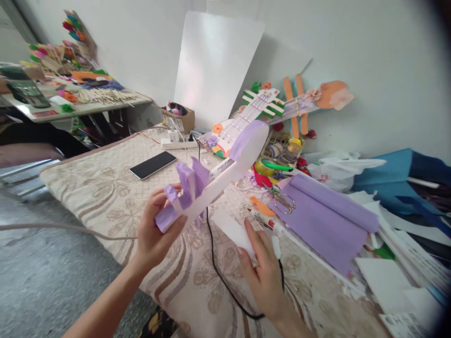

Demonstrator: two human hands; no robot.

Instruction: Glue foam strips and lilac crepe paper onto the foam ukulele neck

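White cutout (219, 188) | left hand (154, 233): clasping its end | right hand (263, 272): half-spread at card (229, 230)

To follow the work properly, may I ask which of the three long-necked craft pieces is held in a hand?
The white-and-purple piece, gripped by the left hand; the green-trimmed piece and the orange-ended piece are behind it, near the wall, untouched.

Two hands of the wearer, one left hand (155, 230) and one right hand (262, 268); one purple-and-white craft (216, 184); two stringed crafts (243, 115); one phone (153, 165); one box (185, 123); one pair of scissors (283, 204); one white board (216, 61); two tables (93, 195).
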